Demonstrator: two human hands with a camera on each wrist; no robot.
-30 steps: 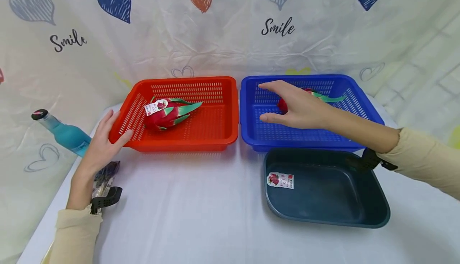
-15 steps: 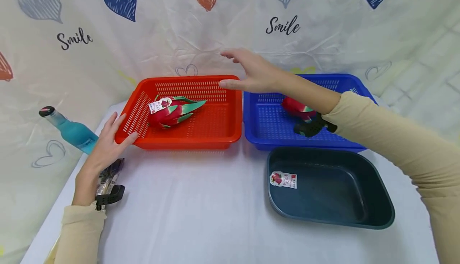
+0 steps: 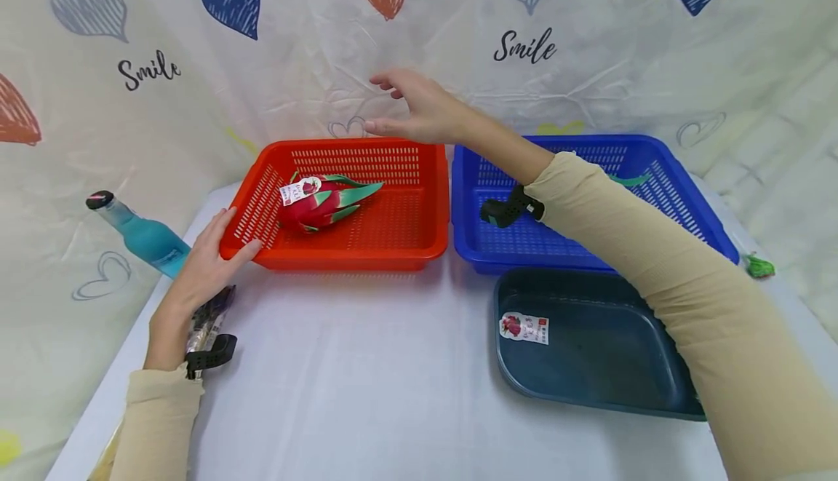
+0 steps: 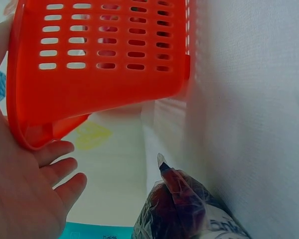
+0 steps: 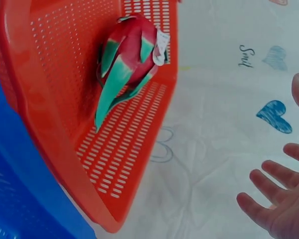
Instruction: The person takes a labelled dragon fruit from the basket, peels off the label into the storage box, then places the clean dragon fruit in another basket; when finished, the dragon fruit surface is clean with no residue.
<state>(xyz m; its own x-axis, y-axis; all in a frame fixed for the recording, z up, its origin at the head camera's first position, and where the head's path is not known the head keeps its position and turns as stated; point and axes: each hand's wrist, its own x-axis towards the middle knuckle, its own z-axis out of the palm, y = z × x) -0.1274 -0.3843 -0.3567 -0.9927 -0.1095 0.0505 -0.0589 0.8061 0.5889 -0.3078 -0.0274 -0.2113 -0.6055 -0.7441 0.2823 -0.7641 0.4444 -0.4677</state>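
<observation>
My left hand (image 3: pixel 199 270) rests at the left front corner of the red basket (image 3: pixel 399 230), thumb by the front rim. In the left wrist view its fingers (image 4: pixel 60 169) reach past the rim (image 4: pixel 20 119), only slightly bent. Inside lies a dragon fruit (image 3: pixel 321 206) with green tips and a paper label (image 3: pixel 301 190). My right hand (image 3: pixel 419 110) hovers above the back right edge of this basket, holding nothing, thumb and fingers spread apart. Its sleeve crosses the blue basket (image 3: pixel 474 244), where a green leaf tip (image 3: pixel 631 180) shows and the rest of that fruit is hidden.
A dark bin (image 3: pixel 589 368) with a dragon fruit label (image 3: pixel 524 328) stands at the right front, partly behind the sleeve. Beside my left hand are a blue bottle (image 3: pixel 153 242) and a plastic-wrapped bundle (image 4: pixel 179 204). A small green item (image 3: pixel 759 267) lies far right.
My right hand has moved left and up, from over the blue basket to above the red basket's back edge. My left hand stays at its corner. The head view has shifted slightly.
</observation>
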